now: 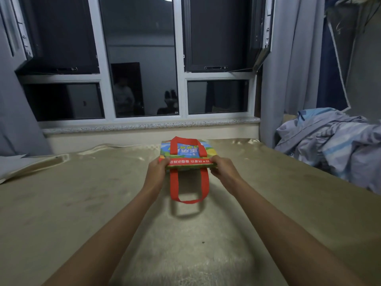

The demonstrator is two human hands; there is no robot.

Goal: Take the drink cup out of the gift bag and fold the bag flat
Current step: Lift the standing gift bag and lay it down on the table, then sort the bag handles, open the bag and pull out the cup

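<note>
- I have the gift bag point(186, 155) gripped at its near edge, above the tan sheet point(103, 203) that covers the surface, on the window point(144, 58) side of my hands.
- My left hand point(157, 169) pinches the bag's left corner and my right hand point(221, 167) pinches the right corner, fingers curled over the rim.
- One red handle point(188, 186) hangs loose below the bag toward me; the other lies over the bag's printed face.
- I cannot see the drink cup anywhere. The bag looks fairly flat, yet I cannot tell whether anything is inside.
- Risk: if the cup is in there, pressing the bag flat could crush or spill it.
- Risk: the hanging handle may get caught under the bag as I lower it, leaving a lump in the fold.
- Risk: with only corner pinches, the side gussets could buckle outward and crease crookedly.
- Risk: the glossy sheet looks slippery, so the bag may slide away toward the window when I press.
</note>
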